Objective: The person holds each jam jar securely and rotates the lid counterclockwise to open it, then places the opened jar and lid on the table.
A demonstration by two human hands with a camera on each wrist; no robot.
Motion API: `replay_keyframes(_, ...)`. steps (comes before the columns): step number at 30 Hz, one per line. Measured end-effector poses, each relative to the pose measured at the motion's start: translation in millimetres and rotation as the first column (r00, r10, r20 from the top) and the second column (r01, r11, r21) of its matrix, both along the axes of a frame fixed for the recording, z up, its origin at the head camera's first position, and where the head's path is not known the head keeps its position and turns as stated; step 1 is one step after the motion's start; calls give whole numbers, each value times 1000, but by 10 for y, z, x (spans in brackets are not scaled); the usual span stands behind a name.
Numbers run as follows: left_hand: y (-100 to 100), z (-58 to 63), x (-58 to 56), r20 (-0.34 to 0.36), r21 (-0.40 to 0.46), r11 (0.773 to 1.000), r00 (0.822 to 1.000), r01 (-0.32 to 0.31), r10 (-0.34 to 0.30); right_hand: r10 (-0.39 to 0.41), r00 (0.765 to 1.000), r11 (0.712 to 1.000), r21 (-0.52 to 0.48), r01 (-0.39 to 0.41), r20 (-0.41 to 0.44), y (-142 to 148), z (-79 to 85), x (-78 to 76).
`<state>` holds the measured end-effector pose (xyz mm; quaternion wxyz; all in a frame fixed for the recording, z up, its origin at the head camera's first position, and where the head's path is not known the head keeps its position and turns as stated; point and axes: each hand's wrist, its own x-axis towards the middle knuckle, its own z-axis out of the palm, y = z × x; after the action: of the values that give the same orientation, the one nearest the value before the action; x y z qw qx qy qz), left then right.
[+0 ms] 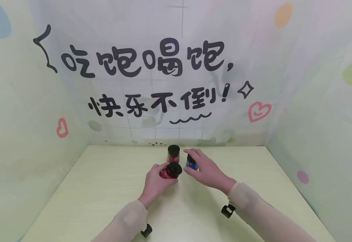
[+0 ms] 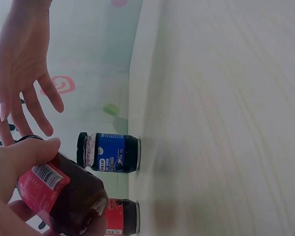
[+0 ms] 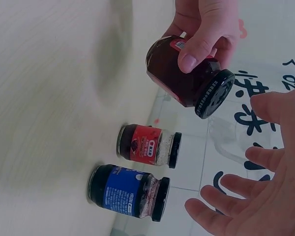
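Note:
My left hand [image 1: 154,184] grips a dark glass jar [image 1: 173,169] with a red label and black lid. The left wrist view shows this jar [image 2: 71,194] tilted and raised off the table, thumb on its side. Two more lidded jars stand upright on the table: a red-labelled jar [image 3: 147,144] farther back and a blue-labelled jar [image 3: 125,191] to its right. My right hand [image 1: 207,170] hovers by the blue-labelled jar [image 1: 191,163], partly covering it in the head view. Its fingers [image 3: 241,191] are spread and apart from the jar in the right wrist view.
The pale wood-grain table [image 1: 103,188] has walls on its left, right and back. Printed dark characters and hearts decorate the back wall [image 1: 151,30]. A black wrist device [image 1: 228,210] sits at the right sleeve, another black device [image 1: 146,231] at the left.

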<state>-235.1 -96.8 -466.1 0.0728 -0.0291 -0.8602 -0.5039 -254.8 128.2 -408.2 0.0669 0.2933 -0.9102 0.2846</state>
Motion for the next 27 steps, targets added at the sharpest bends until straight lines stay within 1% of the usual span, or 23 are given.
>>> replay_keyframes(10,35,74,79,-38,-27,999,999,-39,38,-1,1000,998,-60,1,2,-41,17,55)
replay_keyframes(14,38,93,89,-37,-56,998,999,-37,35,-7,1000,998,-65,9,26,-47,15,61)
replay_keyframes(20,24,87,115,-39,-86,996,999,-29,26,-16,997,997,-75,22,73,-56,13,88)
replay_keyframes(27,62,123,175,-82,-124,992,997,-26,16,-13,996,995,-96,22,87,-66,-6,105)
